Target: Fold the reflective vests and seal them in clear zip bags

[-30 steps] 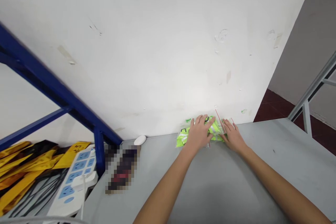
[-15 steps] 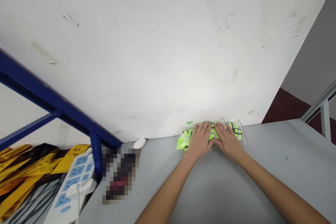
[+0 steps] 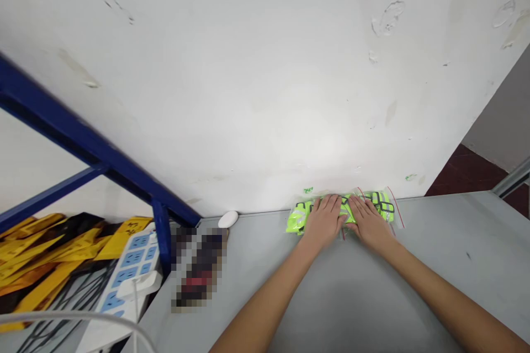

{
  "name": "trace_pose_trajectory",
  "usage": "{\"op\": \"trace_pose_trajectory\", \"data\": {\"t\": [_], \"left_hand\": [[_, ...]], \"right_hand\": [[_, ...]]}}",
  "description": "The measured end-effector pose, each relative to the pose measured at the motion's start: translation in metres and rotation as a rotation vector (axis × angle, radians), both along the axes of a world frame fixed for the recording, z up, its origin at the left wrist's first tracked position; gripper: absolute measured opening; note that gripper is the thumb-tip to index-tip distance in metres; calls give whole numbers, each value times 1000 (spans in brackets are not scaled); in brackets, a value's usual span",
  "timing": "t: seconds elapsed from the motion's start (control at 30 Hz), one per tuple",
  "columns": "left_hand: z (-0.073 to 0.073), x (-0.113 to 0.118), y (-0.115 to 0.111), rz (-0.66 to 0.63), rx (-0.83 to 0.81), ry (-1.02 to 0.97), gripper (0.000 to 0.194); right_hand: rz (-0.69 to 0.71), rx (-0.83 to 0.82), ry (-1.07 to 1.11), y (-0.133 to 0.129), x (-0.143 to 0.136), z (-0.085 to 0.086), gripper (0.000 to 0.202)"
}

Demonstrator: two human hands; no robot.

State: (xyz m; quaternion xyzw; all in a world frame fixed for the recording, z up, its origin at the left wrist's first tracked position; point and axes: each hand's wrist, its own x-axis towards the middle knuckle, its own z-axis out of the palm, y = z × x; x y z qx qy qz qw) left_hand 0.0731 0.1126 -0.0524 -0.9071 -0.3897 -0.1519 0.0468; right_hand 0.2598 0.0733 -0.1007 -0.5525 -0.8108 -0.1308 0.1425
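Clear plastic bags [image 3: 296, 219] holding fluorescent yellow-green fabric with grey reflective strips, like safety vests, lie on the grey tabletop [image 3: 356, 298] against the wall. My left hand [image 3: 325, 220] rests flat on the left part of the bags, fingers stretched toward the wall. Beside it my right hand [image 3: 370, 223] presses flat on the right part, thumb pointing toward the left thumb. A red-edged bag [image 3: 385, 205] sticks out past the right hand. Both hands cover the middle of the bags, so how many there are is hard to tell.
A white wall [image 3: 265, 94] borders the table's back edge. On the left stand a blue metal frame [image 3: 120, 151], a white power strip [image 3: 128, 270] with a plug, and yellow-black straps [image 3: 53, 259]. A white oval object [image 3: 228, 219] sits near a blurred-out item [image 3: 202, 270].
The view has shifted, so the scene sits slightly farther right. My hands stay on the bags, the thumbs now a little apart. A white cable has come into view at lower left.
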Motion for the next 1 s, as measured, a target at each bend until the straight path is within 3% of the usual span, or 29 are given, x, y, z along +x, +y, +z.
{"op": "trace_pose_trajectory", "data": {"t": [0.13,0.27,0.43,0.5,0.67,0.83,1.0], "left_hand": [[5,2,-3,-3,49,-14,51],[3,-9,-27,-53,123,-84,57],[-14,-46,-93,-291,45,-83,55],[-18,-62,-116,-283,-63,-107,47],[-16,-85,-141,-142,-287,-147,36],[-21,-91,-140,-140,-263,-69,47],[-24,-98,-138,-128,-303,-49,46]], "right_hand": [[-3,35,56,-8,-2,16,60],[26,154,227,-51,-12,25,62],[127,-45,304,-127,-12,-1,56],[111,-172,297,-143,-8,-11,53],[-9,-268,373,-148,-7,-15,44],[42,-175,357,-146,-8,-15,39],[81,-115,353,-148,-7,-9,31]]}}
